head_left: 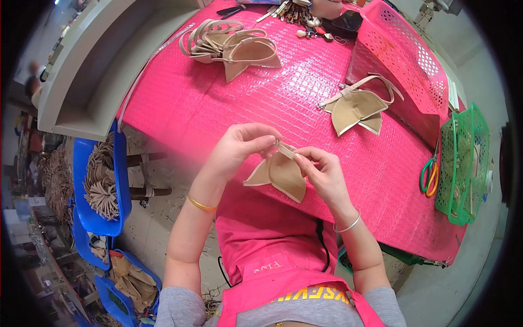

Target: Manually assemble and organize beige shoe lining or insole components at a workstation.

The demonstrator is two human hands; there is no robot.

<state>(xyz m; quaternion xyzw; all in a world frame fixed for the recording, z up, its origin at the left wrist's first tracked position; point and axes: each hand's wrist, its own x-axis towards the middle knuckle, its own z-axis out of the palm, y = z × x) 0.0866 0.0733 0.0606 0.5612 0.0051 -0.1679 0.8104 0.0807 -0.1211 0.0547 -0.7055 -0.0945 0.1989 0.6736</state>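
A beige shoe upper with pale edging hangs between my hands over the near edge of the pink table. My left hand pinches the end of its narrow strap, where a small metal piece, perhaps a buckle, shows at the fingertips. My right hand grips the upper's top edge between thumb and fingers. Beyond my right hand lies a similar upper with its strap looped and a buckle at one end. Farther back on the left rests a stack of beige uppers with looped straps.
A pink perforated basket stands at the back right, with a green basket at the right edge. Scissors with green and orange handles lie beside it. Left of the table are a grey shelf and blue bins holding beige pieces.
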